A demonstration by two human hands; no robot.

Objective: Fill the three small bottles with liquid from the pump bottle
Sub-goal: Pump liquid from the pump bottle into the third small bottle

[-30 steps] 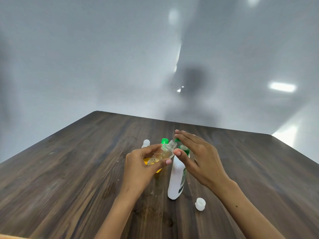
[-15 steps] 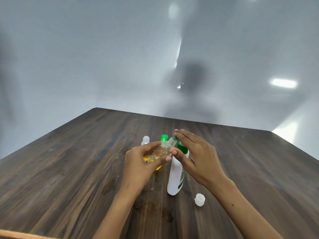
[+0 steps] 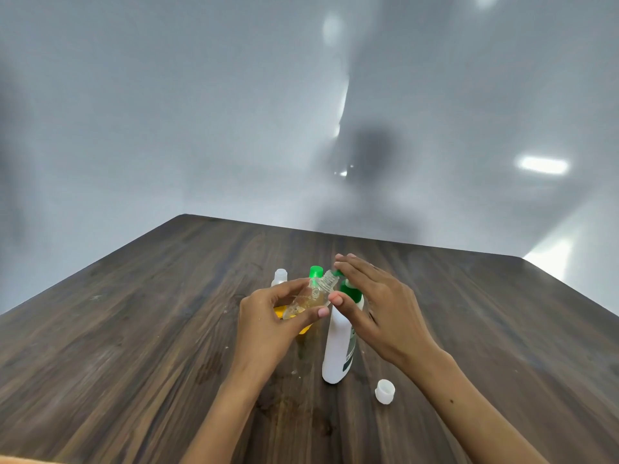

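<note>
Above the middle of the dark wooden table [image 3: 140, 329], a small clear bottle [image 3: 310, 296] is held tilted, its open threaded neck pointing up and to the right toward the green pump head [image 3: 348, 287] of the white pump bottle [image 3: 338, 349]. A little yellowish, bubbly liquid sits in its lower part. The left hand [image 3: 268, 326] has it pinched: the thumb lies along the upper side and the fingers [image 3: 318, 312] curl under the lower side, so the bottle's body lies between them and only the neck sticks out past the fingertips. The right hand [image 3: 382, 309] rests spread and flat over the pump head, fingers nearly straight and gripping nothing that I can see, its thumb tip just beside the small bottle's shoulder. The pump bottle stands upright on the table under that hand. Behind the left hand stand a bottle with a green cap [image 3: 315, 272] and yellow contents, mostly hidden, and a small white-capped bottle [image 3: 280, 277] to its left. A loose white cap [image 3: 385, 390] lies on the table near the right forearm, to the right of the pump bottle's base.
</note>
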